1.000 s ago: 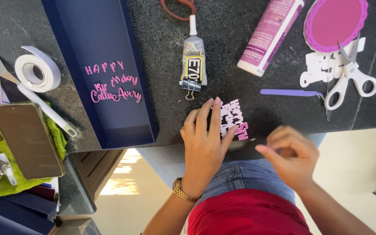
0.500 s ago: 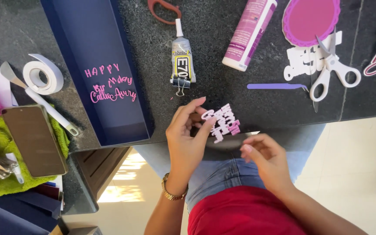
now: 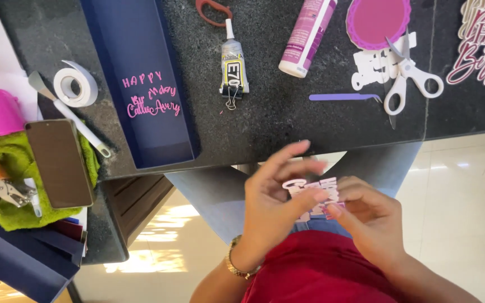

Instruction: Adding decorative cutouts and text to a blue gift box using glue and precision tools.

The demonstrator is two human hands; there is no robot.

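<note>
Two hands [image 3: 276, 202] [image 3: 366, 216] share one pink paper cutout [image 3: 312, 191]. On the counter [image 3: 287, 123]: one scissors [image 3: 408, 78] (at two o'clock), one glue tube [image 3: 232, 70], one bottle [image 3: 307, 36], one tape roll [image 3: 75, 87], one phone [image 3: 58, 163].

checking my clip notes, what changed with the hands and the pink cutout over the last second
Both hands, left hand and right hand, lifted the pink cutout lettering off the dark table and drew it back toward the body; it is now held between them past the table edge. The glue tube, scissors and navy tray kept their places on the table.
</note>
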